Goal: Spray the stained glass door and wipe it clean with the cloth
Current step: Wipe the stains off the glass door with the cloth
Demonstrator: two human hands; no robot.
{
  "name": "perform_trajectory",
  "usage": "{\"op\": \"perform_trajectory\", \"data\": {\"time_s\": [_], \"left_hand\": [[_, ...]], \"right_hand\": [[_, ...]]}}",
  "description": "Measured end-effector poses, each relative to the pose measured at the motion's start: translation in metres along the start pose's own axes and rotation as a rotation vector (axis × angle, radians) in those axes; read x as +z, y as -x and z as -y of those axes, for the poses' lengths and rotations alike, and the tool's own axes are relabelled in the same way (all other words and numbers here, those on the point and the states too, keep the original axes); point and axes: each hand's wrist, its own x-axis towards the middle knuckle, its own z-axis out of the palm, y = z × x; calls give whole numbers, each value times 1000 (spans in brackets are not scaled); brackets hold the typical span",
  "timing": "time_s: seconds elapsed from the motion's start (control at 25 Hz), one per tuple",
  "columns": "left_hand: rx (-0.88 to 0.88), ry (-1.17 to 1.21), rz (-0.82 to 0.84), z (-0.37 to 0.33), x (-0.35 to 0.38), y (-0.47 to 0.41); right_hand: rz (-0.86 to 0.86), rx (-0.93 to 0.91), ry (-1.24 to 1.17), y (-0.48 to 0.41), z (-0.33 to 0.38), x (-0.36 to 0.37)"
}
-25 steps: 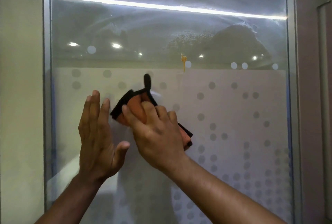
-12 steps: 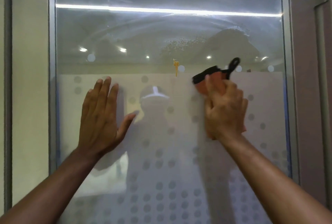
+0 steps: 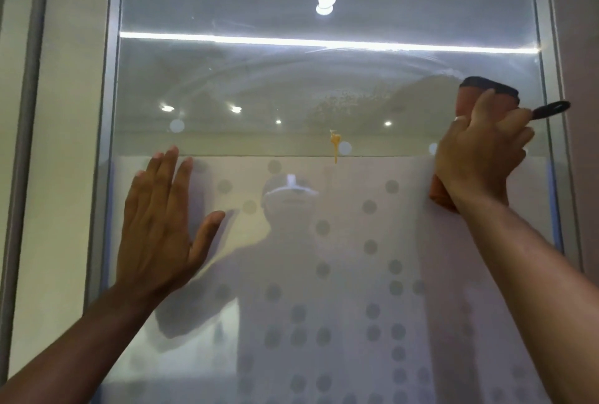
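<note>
cloth (image 3: 479,97) moved right, stain (image 3: 335,144) remains

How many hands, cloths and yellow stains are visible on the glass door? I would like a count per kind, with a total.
Hands: 2, left hand and right hand
Cloth: 1
Yellow stain: 1
Total: 4
</note>
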Motion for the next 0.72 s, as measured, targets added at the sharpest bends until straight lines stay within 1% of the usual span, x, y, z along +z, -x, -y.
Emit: {"op": "perform_trajectory", "data": {"time_s": [0.16,0.28,0.36,0.44,0.56,0.64,0.72], "left_hand": [[5,5,10,1,1,0],[8,7,9,0,0,0],[12,8,5,0,-1,0],[10,22,7,0,-1,-1],[0,70,-14,0,-1,1],[-17,116,-54,0,-2,2],[-40,146,-91,0,-4,2]], "right_hand": [[-12,-124,19,4,41,7],[18,-181,11,20,81,13],[42,-253,-8,39,110,15],[59,-363,-14,67,140,16],[102,-600,-79,118,177,20],[147,-753,-115,144,184,22],[197,-872,-125,155,177,21]]}}
